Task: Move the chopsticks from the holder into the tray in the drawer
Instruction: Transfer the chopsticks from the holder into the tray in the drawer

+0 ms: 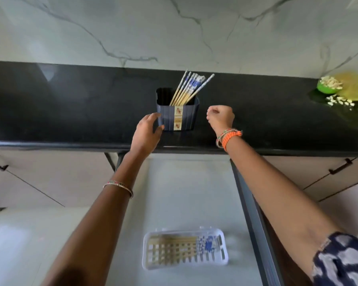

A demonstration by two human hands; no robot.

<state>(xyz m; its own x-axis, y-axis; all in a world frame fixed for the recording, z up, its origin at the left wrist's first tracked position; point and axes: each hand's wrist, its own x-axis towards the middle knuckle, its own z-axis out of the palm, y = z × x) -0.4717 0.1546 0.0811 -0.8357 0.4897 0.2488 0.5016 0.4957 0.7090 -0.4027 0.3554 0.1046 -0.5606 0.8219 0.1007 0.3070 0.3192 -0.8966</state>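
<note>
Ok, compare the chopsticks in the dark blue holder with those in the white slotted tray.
The chopsticks in the dark blue holder stand leaning, patterned ends up, on the black counter. The chopsticks in the white slotted tray lie flat, side by side, in the open drawer. Both sets share wooden shafts and blue-white ends.

White marble-patterned wall [174, 27] with grey veins rises behind a glossy black countertop [70, 112]. Pale cabinet fronts [39, 178] with dark bar handles [341, 166] sit below its front edge. Soft daylight reflects off the countertop's left part.
</note>
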